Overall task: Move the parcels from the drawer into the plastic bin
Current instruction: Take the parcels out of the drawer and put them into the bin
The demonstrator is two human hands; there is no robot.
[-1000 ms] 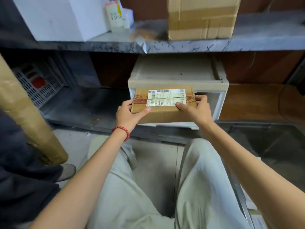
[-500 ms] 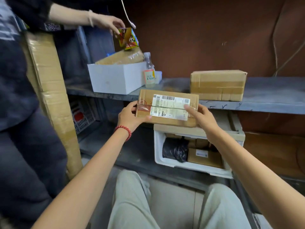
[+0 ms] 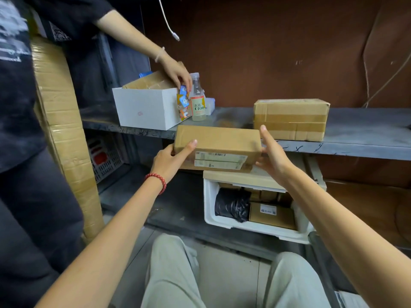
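I hold a flat brown cardboard parcel (image 3: 216,141) in the air in front of the grey shelf edge, its white label facing me. My left hand (image 3: 171,160) grips its left end and my right hand (image 3: 272,155) its right end. Below it the white drawer (image 3: 255,227) stands pulled out. Inside lie a black-wrapped parcel (image 3: 232,205) and a small brown box with a label (image 3: 272,215), with more brown boxes behind them. The plastic bin is not in view.
On the grey shelf (image 3: 367,134) stand a taped cardboard box (image 3: 291,118), a white carton (image 3: 145,107) and a drink bottle (image 3: 198,101). Another person's hand (image 3: 175,73) reaches into the white carton. A tall cardboard roll (image 3: 64,134) leans at the left.
I lifted the parcel out of the drawer up to shelf height and tipped it so the label faces me. The other person's hand came down to the white carton.
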